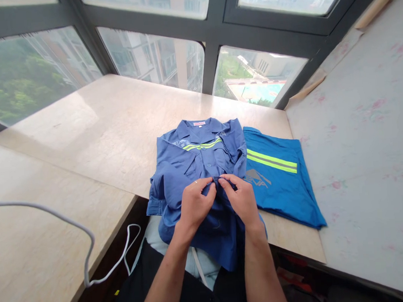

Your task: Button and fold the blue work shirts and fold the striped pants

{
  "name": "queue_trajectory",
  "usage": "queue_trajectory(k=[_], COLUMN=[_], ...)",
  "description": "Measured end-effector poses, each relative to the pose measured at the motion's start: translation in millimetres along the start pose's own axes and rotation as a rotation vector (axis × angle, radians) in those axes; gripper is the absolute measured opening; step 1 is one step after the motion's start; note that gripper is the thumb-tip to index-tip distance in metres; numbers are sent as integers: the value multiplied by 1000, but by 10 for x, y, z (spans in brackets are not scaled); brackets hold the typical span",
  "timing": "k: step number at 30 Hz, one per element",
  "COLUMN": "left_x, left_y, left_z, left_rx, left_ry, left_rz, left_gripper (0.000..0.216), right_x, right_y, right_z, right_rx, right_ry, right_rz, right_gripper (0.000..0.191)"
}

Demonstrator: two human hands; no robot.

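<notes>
A blue work shirt [175, 171] with a collar, chest pockets and yellow-green reflective stripes lies face up, its collar toward the window. Its lower part hangs over the sill's front edge onto my lap. My left hand [196, 202] pinches the shirt's front placket between thumb and fingers. Close beside it, my right hand [241, 199] pinches the same placket from the other side. The fingertips nearly meet, and any button between them is hidden. Right of the shirt lies a folded brighter blue garment [276, 187] with a yellow-green and grey stripe and a grey print.
The pale stone sill [117, 124] runs along dark-framed windows [212, 67]. A white cable [64, 220] loops over its left part and hangs past the edge. A wall with flowered paper [367, 158] bounds the right side.
</notes>
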State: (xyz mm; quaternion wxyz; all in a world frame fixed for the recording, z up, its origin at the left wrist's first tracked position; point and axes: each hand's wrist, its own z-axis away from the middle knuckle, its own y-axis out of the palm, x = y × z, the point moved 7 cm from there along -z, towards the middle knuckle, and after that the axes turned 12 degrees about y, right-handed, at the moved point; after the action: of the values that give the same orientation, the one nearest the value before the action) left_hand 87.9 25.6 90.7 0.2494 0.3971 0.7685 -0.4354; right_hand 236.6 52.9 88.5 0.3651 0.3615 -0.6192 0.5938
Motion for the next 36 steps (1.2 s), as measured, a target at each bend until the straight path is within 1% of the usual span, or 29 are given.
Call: queue_trajectory(k=[4,8,14,17,21,23,25,27,30,33,36], left_x=[-33,-10,24,45,58,46,24,7,7,37,76], left_y=[-49,-59,-43,-47,-51,-58,-67,-72,-67,-69,-72], left_z=[-20,-26,-31,-36,-27,-21,-18,-17,-11,0,17], left_rx=[9,28,63,72,51,22,-8,-24,-25,-44,-69], left_ry=[-25,-65,-107,-133,-151,-145,-137,-137,-153,-169,-189], left_rz=[24,62,192,231,206,193,198,219,255,282,308], left_gripper=[20,22,20,19,19,19,20,21,24,25,26], right_x=[-112,-224,-369,-387,-397,-365,-289,-176,36,199,267], right_y=[48,113,123,155,203,192,167,146,144,167,172], right_z=[-2,-24,-36,-30,-46,-56,-56,-36,31,107,146], right_rx=[26,32,-36,-43,-20,-19,-17,-19,-37,-68,-101], right_ry=[115,183,266,287,301,267,199,105,-90,-243,-273], right_rz=[-128,-269,-479,-523,-530,-506,-437,-319,-152,-26,89], right_gripper=[25,22,22,23,23,21,20,17,8,14,20])
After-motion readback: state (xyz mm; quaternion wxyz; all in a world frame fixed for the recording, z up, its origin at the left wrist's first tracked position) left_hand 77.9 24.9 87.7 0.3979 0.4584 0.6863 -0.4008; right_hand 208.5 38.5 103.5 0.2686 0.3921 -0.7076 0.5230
